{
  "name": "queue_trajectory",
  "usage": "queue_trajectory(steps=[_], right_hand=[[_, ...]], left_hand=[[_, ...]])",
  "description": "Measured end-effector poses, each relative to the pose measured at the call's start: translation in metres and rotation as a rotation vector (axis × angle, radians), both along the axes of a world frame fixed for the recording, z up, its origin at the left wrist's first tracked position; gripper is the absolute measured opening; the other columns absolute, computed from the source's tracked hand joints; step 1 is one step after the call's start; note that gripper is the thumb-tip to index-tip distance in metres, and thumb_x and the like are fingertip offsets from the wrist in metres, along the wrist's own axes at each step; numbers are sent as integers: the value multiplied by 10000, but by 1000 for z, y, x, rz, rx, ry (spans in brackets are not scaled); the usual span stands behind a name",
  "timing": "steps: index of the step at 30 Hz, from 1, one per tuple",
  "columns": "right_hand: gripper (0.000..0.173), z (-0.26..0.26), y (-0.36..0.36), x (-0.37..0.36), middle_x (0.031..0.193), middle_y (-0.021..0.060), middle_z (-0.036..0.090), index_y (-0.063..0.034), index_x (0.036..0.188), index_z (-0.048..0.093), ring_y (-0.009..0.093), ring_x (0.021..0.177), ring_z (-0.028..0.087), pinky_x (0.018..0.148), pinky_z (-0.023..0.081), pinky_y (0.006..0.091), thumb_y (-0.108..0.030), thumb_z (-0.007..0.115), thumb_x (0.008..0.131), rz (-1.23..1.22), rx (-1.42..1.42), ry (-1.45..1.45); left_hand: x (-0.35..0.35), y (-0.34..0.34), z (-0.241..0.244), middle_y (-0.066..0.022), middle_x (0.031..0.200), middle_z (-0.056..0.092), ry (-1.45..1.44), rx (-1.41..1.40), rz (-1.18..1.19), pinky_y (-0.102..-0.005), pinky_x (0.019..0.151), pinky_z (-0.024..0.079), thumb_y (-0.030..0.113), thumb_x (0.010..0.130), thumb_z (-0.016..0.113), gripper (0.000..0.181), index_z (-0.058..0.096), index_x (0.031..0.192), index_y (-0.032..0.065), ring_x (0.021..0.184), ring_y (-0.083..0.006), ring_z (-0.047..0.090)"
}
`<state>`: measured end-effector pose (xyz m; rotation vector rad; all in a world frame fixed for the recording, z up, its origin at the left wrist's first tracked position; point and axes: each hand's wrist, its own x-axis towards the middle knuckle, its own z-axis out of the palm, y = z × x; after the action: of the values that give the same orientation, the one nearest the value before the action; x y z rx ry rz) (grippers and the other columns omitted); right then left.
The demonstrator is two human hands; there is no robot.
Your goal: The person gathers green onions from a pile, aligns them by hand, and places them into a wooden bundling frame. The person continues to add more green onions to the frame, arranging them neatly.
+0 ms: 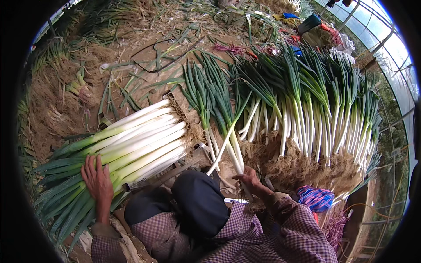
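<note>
A row of long white-stemmed green onions [148, 141] lies side by side on a low metal frame [171, 171] at my left, roots toward the middle and green leaves toward the lower left. My left hand [98, 179] rests on these onions where white turns to green, its fingers spread. My right hand [251, 180] grips a few more green onions [234, 149] near their root ends. Their leaves point away from me. Another thin onion stem [218, 153] crosses in front of the gripped ones.
To the right stands a large heap of green onions [306, 121] with tangled roots. Loose leaves [131, 88] and a dark cord [164, 69] litter the soil. A patterned cloth [315, 198] and purple ties [335, 227] sit near my right elbow. Greenhouse tubing [383, 42] arches at right.
</note>
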<state>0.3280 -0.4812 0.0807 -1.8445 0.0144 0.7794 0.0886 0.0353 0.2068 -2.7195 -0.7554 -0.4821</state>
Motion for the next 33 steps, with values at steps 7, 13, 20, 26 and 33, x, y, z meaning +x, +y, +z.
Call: queue_trajectory(steps=[7, 13, 20, 26, 33], right_hand=[[652, 112, -7, 18, 888, 103, 664, 40, 1264, 602, 179, 647, 629, 530, 543, 323, -196, 895, 731, -213, -68, 67], [691, 156, -1, 3, 1014, 150, 695, 48, 1275, 600, 237, 868, 681, 796, 576, 383, -177, 895, 692, -102, -135, -215], [501, 180, -52, -55, 821, 67, 667, 44, 1237, 642, 144, 654, 632, 573, 536, 313, -145, 783, 794, -149, -71, 127], [633, 285, -54, -81, 834, 51, 658, 14, 1331, 617, 127, 597, 606, 512, 518, 276, -92, 807, 736, -250, -88, -43], [811, 350, -23, -102, 963, 63, 681, 99, 1384, 547, 139, 822, 667, 714, 565, 289, -87, 816, 642, -198, 68, -236]], left_hand=[[-6, 0, 4, -131, 1414, 515, -21, -7, 8, -526, 1199, 279, 221, 1011, 629, 426, 535, 1392, 53, 1424, -329, 409], [-7, 2, 0, -129, 1397, 525, -52, -14, -6, -524, 1196, 281, 238, 1009, 634, 406, 553, 1363, 57, 1415, -328, 417], [-13, 3, 6, -139, 1387, 531, -71, 5, -14, -520, 1190, 284, 241, 1011, 626, 399, 572, 1351, 39, 1405, -328, 425], [-8, 1, 3, -143, 1367, 539, -91, -45, -29, -520, 1179, 291, 238, 995, 646, 407, 587, 1342, 34, 1396, -330, 431], [-11, 3, 7, -143, 1371, 544, -103, -14, -40, -517, 1182, 278, 303, 942, 689, 467, 604, 1327, 52, 1394, -322, 432]])
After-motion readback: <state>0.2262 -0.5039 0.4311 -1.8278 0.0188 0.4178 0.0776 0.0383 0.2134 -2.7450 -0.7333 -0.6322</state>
